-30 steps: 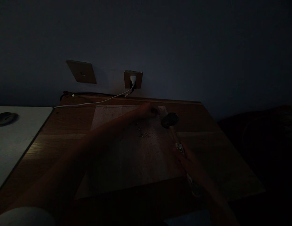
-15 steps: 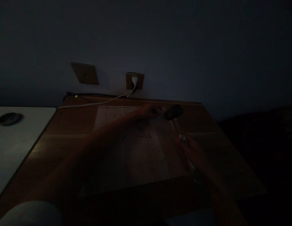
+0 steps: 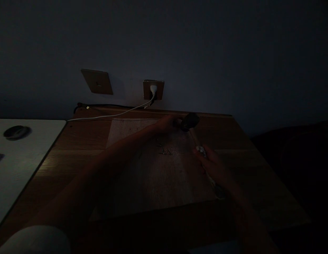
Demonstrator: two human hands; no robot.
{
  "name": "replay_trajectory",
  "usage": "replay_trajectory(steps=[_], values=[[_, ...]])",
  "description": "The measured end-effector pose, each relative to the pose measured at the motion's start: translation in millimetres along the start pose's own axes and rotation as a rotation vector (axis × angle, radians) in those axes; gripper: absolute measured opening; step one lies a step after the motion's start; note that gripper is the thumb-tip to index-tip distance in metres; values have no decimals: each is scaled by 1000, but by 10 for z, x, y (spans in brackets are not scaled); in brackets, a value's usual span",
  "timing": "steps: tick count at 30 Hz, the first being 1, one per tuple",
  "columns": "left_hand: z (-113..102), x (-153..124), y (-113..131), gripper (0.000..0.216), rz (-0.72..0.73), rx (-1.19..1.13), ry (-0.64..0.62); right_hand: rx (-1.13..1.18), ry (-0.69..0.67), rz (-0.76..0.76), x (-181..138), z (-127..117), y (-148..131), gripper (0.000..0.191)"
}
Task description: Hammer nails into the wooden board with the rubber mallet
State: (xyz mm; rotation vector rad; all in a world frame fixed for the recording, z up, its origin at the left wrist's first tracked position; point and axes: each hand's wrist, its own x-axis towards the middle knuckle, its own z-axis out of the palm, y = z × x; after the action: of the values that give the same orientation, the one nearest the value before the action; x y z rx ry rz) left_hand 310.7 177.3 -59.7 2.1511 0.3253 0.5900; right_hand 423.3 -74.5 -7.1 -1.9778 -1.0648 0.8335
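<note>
My right hand (image 3: 210,160) is wrapped round the handle of a hammer (image 3: 190,122), whose dark head is up and to the left of the fist. Close by that head, my left hand (image 3: 169,124) rests at the far right part of a pale board (image 3: 158,187). Its fingers are bent together, and whatever they hold is hidden by the dark and the hammer head. Several small screws or nails (image 3: 164,151) lie loose on the board, between my two forearms.
The board lies on a wooden table (image 3: 259,183) against a wall. A white cable (image 3: 111,115) runs along the back edge to a wall socket (image 3: 153,90). At the left is a white surface (image 3: 39,155) with a dark round object (image 3: 17,132). The room is very dim.
The hammer head has moved slightly left and up, closer to my left hand, and my right hand has shifted with it. The view has shifted a little.
</note>
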Motion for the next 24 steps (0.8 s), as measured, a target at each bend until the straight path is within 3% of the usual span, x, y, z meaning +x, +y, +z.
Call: replay_trajectory(steps=[9,14,19,24], values=[[11,37,-8,61,-8,-38,-56,-52,21,-27,11,25,-16,36],[-287,-144,250,53,28,205,-84,-3,49,0,-83,-33,44,36],[-615,-557,622,27,-125,594,-410,55,23,41,-187,-84,94,39],[-627,-729,826,16,-121,675,-482,60,9,86,-199,-54,66,39]])
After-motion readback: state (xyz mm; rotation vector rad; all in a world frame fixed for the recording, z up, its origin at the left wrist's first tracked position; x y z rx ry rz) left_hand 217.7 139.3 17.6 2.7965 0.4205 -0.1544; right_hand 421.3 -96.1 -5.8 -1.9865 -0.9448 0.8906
